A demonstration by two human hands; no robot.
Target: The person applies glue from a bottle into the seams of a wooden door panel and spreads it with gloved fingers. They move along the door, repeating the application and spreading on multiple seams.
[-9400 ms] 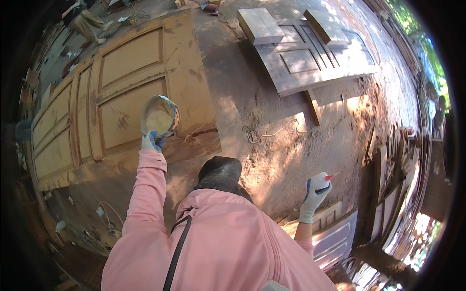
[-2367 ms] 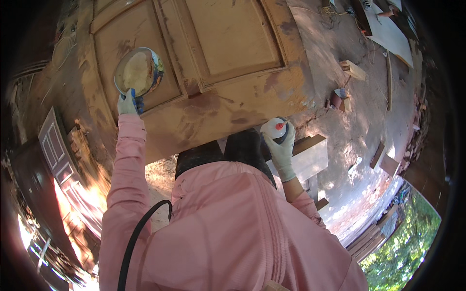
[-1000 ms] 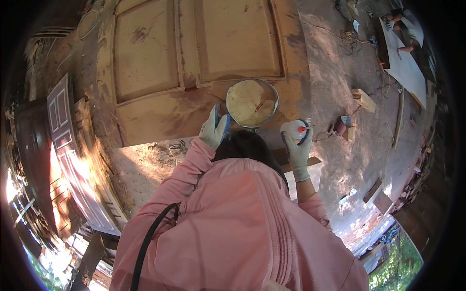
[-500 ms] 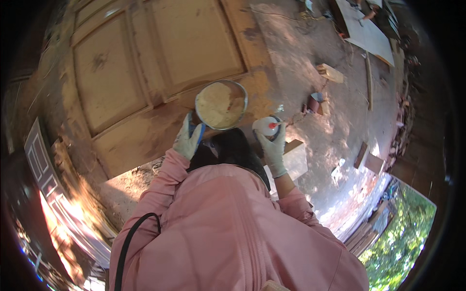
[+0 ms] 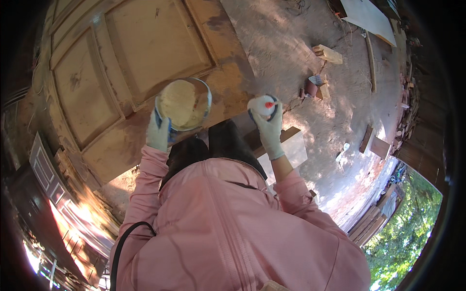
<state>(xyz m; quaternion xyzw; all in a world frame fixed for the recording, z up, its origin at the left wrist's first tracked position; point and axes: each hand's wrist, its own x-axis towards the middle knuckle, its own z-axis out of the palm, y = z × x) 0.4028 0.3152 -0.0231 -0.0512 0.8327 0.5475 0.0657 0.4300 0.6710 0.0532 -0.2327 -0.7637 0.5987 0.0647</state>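
My gloved left hand (image 5: 158, 132) grips the near left rim of a round bowl (image 5: 208, 105) over the lower edge of a brown panelled door (image 5: 158, 41). Pale tan powder (image 5: 177, 102) fills much of the bowl. Whether the bowl rests on the door or is slightly raised, I cannot tell. In my gloved right hand (image 5: 270, 132) is a white squeeze bottle (image 5: 257, 105) with a red tip, its top facing up. The fingers wrap around the bottle just right of the door's edge.
On the ground to the right lie a wood block (image 5: 328, 54) and a reddish-brown roll (image 5: 310, 87) beside another block. A pale board (image 5: 296, 148) lies by my right forearm. Another panelled door (image 5: 48, 169) leans at the left. A long white panel (image 5: 369, 19) stands at the far right.
My left hand, earlier open beside the bowl, has closed on its rim. The view has shifted, so door and bowl appear farther left. The bottle stays in my right hand, now more upright.
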